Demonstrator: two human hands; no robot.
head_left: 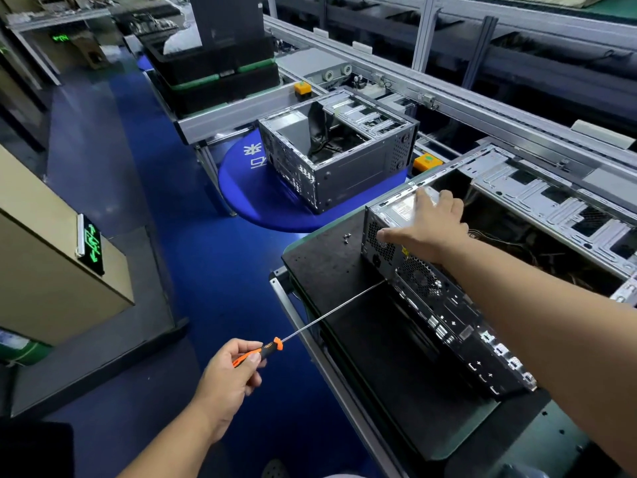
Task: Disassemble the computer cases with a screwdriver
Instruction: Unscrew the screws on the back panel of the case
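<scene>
Computer case (444, 305) on side: right hand (427, 225) flat, fingers open, steadies it; left hand (231, 381) grips screwdriver (310, 326), tip at back screw.

left hand (230, 381): bare, no glove | right hand (431, 225): bare | forearms: sleeveless

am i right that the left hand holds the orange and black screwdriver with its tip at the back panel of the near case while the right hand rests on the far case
Not quite. In the head view the right hand rests on top of the near case, the same one the screwdriver tip touches, not the far case. The left hand does hold the screwdriver.
</scene>
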